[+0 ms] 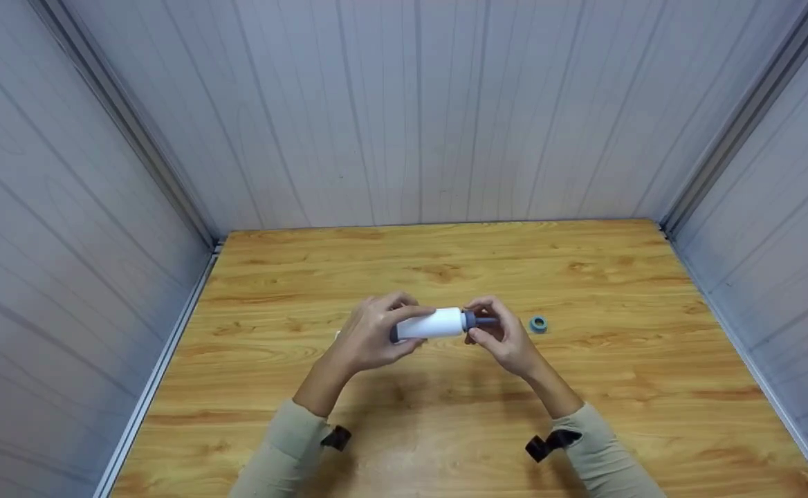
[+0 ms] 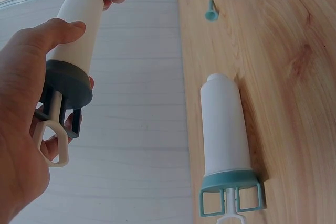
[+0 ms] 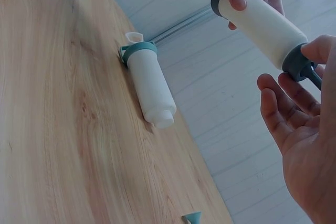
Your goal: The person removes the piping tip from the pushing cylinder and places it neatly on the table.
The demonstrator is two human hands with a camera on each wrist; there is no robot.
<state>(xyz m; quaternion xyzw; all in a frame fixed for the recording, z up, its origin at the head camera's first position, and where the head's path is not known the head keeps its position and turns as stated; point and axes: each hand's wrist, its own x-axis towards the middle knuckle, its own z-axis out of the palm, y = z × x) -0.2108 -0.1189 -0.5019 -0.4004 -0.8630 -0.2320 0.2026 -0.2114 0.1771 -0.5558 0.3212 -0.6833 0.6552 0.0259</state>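
A piping syringe (image 1: pixel 440 323) with a white barrel and dark grey ends is held level above the table. My left hand (image 1: pixel 369 332) grips its barrel near the handle end, the thumb lying along the white side. From that end a white plunger ring (image 2: pixel 65 145) sticks out in the left wrist view. At the opposite end my right hand (image 1: pixel 504 339) pinches the dark grey nozzle cap (image 3: pixel 297 62) between thumb and fingers. A slim grey nozzle (image 1: pixel 487 320) runs out from the cap towards the right palm.
Another white syringe (image 2: pixel 226 124) with a teal end lies on the wooden table, mostly hidden in the head view. A small teal nozzle (image 2: pixel 211 14) and a teal ring (image 1: pixel 544 325) lie to the right. Pale panel walls (image 1: pixel 418 117) enclose the back and sides.
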